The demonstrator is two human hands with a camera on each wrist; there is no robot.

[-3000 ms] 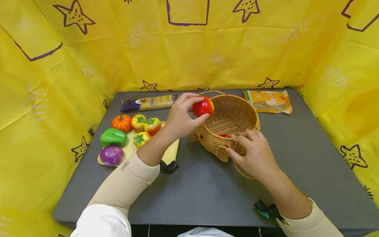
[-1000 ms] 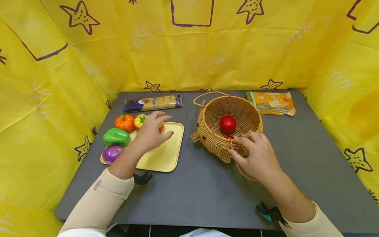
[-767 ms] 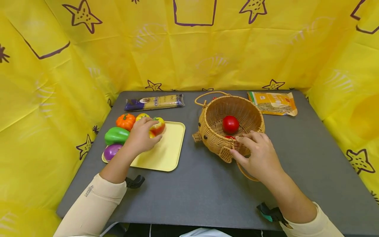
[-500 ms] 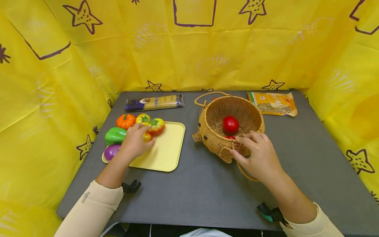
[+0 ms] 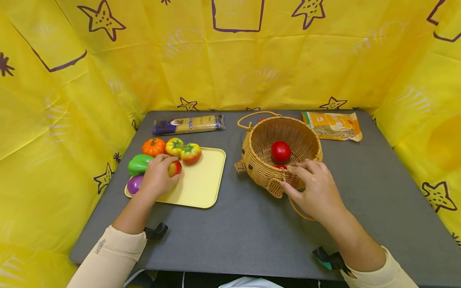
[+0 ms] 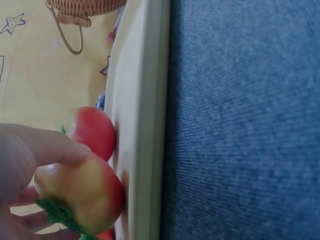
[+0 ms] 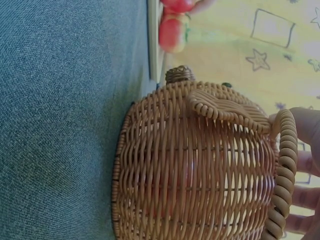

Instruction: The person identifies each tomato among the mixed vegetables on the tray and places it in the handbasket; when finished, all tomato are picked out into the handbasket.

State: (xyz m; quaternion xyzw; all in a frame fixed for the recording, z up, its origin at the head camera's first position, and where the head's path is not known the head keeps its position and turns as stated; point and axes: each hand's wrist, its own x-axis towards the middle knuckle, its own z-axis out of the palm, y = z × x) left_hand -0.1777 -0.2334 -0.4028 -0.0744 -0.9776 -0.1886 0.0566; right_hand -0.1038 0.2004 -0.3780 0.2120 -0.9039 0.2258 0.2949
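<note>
My left hand [image 5: 158,176] grips a red-and-yellow toy tomato [image 5: 175,169] over the pale yellow tray [image 5: 201,184]. In the left wrist view the thumb lies across this tomato [image 6: 82,192], fingers round its far side and green leafy top, close to the tray surface. Two similar tomatoes [image 5: 191,153] lie just behind it. My right hand [image 5: 315,188] pinches the near rim of a wicker basket [image 5: 261,174] with an animal face, thumb outside and fingertips over the rim. Inside are a red ball-like fruit [image 5: 281,151] and a second red thing [image 5: 280,167], partly hidden.
On the tray's left side are an orange pumpkin [image 5: 153,147], a green pepper [image 5: 139,165] and a purple eggplant [image 5: 135,185], partly behind the left hand. A long pasta pack [image 5: 189,124] lies at the back left; an orange-and-clear food bag [image 5: 333,125] lies at the back right.
The left hand released the red fruit into the basket, moved left to the tray and took hold of the front tomato, which has turned red side out. The right hand stays on the rim.
</note>
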